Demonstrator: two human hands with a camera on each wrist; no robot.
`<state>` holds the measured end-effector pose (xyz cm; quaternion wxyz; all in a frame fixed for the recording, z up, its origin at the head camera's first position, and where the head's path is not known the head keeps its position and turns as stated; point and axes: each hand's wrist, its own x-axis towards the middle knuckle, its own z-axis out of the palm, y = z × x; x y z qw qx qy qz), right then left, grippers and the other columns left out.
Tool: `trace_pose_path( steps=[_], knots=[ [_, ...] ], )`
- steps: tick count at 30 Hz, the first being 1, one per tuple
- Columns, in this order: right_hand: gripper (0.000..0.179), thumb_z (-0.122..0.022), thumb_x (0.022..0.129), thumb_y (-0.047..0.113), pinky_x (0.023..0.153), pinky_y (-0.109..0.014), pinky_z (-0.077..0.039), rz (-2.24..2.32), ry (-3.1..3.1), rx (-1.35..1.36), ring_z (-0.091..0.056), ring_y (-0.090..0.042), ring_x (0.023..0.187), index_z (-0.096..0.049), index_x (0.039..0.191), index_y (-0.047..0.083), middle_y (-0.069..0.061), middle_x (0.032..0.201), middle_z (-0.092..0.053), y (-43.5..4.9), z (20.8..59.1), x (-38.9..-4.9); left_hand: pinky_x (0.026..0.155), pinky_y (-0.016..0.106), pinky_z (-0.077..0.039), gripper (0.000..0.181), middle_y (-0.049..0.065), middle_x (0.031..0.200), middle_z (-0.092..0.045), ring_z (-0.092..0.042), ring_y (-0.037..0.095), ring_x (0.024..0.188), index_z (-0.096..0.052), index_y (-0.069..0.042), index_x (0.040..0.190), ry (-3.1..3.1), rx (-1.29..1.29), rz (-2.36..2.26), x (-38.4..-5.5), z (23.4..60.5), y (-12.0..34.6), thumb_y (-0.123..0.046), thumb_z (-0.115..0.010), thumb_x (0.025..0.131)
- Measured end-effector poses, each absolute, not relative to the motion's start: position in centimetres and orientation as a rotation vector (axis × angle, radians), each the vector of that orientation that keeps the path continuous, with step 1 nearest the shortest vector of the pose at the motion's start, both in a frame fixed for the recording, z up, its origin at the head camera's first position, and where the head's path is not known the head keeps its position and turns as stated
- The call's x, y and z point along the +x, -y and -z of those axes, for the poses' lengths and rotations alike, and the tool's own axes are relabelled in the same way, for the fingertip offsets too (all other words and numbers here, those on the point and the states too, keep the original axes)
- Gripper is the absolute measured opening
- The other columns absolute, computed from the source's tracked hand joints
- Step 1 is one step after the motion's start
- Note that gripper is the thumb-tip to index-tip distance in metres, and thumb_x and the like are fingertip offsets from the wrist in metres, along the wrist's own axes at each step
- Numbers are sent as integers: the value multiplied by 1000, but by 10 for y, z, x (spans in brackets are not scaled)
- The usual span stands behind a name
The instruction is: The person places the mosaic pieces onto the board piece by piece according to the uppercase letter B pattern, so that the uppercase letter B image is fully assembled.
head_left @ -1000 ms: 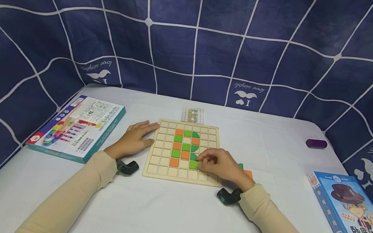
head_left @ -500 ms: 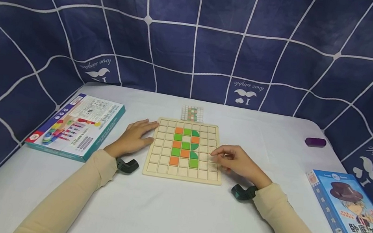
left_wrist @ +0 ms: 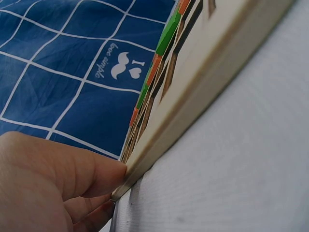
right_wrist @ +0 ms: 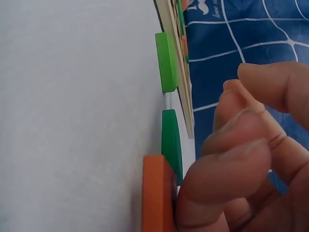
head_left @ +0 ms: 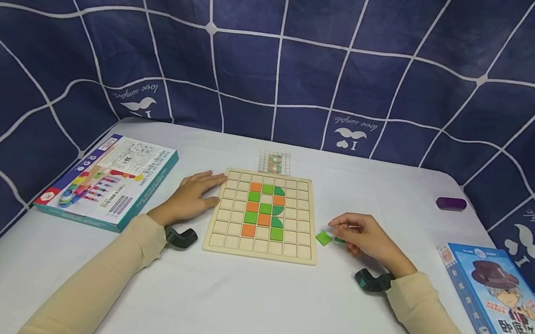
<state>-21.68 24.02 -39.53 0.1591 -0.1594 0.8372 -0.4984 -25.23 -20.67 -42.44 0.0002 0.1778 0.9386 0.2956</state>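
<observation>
A wooden grid board [head_left: 288,252] lies mid-table, with orange, light green and dark green tiles in its middle columns. My left hand [head_left: 193,195] rests at its left edge, fingers extended; in the left wrist view the thumb [left_wrist: 104,176] touches the board's edge. Right of the board, my right hand [head_left: 365,238] hovers low with loosely bent fingers and nothing between thumb and index finger. Beside it lie a light green square tile [head_left: 323,238] and a dark green curved tile [right_wrist: 171,145]. An orange tile [right_wrist: 155,193], hidden by the hand in the head view, sits right against a curled finger.
A small pattern card [head_left: 275,162] lies behind the board. On the left is a teal-edged game box [head_left: 111,182]; on the right, a blue game box [head_left: 505,303]. A purple cylinder [head_left: 451,203] lies at the back right. Blue curtain [head_left: 281,72] encloses the table.
My right hand has moved right, off the board to the loose tiles, uncovering the light green square on the table. The left hand has stayed at the board's edge.
</observation>
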Motion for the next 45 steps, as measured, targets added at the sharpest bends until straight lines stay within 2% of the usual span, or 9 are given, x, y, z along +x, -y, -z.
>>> trace_pose_path(
  steps=[10, 20, 32, 45],
  knots=[
    [24, -70, 98, -4, 50, -20, -40, 1313, -2456, -679, -47, -7, 57, -73, 122, -8, -2, 87, -59, -238, 402, -217, 130, 62, -11, 63, 17, 171, -40, -23, 42, 163, -44, -2, 164, -2950, 561, -927, -252, 425, 207, -20, -59, 105],
    [32, -72, 92, -8, 61, -21, -39, 1127, -2577, -815, -46, -7, 66, -76, 124, -2, 2, 91, -61, -233, 401, -218, 130, 62, -11, 63, 18, 171, -40, -23, 42, 163, -44, -2, 164, -2953, 558, -921, -251, 424, 207, -20, -59, 105],
    [26, -81, 89, -5, 62, -21, -42, 1122, -2633, -713, -49, -8, 68, -77, 114, -4, 2, 88, -63, -232, 403, -217, 130, 63, -11, 63, 17, 171, -41, -23, 42, 163, -45, -2, 163, -2953, 563, -924, -252, 424, 207, -19, -60, 105],
    [32, -87, 84, -3, 63, -22, -44, 1123, -2684, -687, -51, -11, 72, -77, 114, -4, -6, 96, -65, -234, 402, -216, 129, 62, -13, 62, 18, 170, -41, -24, 42, 162, -46, -1, 163, -2954, 569, -923, -251, 422, 205, -20, -59, 105]
  ],
)
